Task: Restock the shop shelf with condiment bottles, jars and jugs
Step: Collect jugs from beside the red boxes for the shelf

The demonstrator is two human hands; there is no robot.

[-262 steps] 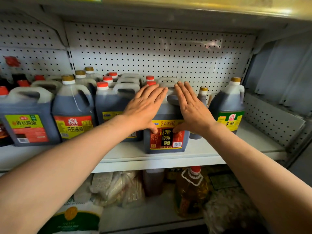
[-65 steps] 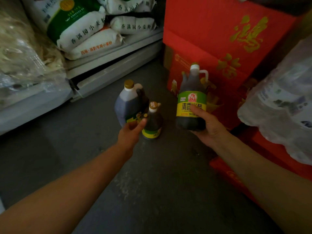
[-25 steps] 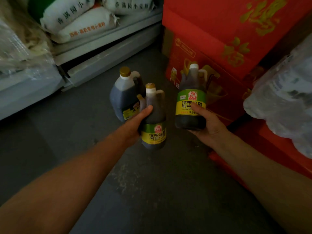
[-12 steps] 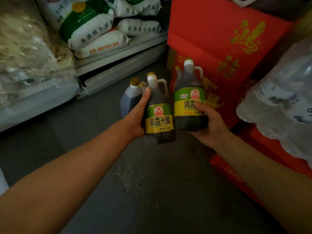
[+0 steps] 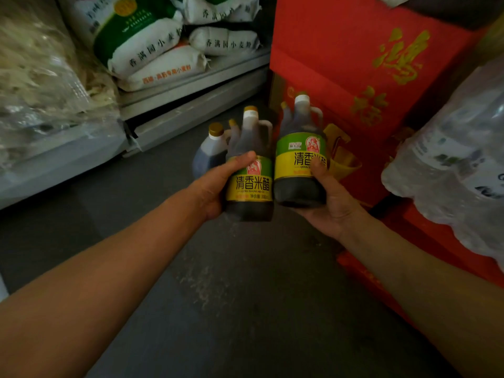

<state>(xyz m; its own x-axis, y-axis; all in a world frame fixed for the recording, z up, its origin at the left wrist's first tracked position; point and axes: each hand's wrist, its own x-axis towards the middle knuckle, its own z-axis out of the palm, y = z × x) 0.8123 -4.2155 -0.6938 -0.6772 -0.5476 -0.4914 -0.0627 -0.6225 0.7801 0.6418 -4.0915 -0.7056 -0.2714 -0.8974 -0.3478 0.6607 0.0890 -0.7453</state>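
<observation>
Low over the grey shop floor [image 5: 245,296], between a bottom shelf [image 5: 191,80] and a stack of red cartons [image 5: 341,50], a person holds two dark vinegar bottles with green-and-yellow labels, one in each of the hands. The left hand [image 5: 215,184] wraps round the left bottle [image 5: 252,184], thumb across the top of its label; the right hand [image 5: 330,203] cradles the right bottle [image 5: 300,165] from below and behind, thumb pressed on the label's edge. Both bottles are upright, clear of the floor, side by side and close to touching.

Behind the left bottle a larger dark jug with a gold cap [image 5: 210,154] stands on the floor, and two more small capped necks show just past the held bottles, so stock plainly remains to be carried. White flour sacks [image 5: 152,50] fill the bottom shelf, clear bags of pale dried goods [image 5: 46,77] lie at far left, and a plastic-wrapped pack of water bottles [image 5: 458,159] sits at right on the cartons.

Judging by this view, the restocking is midway through one round: the pick-up looks done, with both bottles firmly in hand, but neither has reached a shelf. The condiment shelf itself is out of view, so how full it stands cannot be told. Left to do, it seems: lift, place both, then return for the jug and the rest.
</observation>
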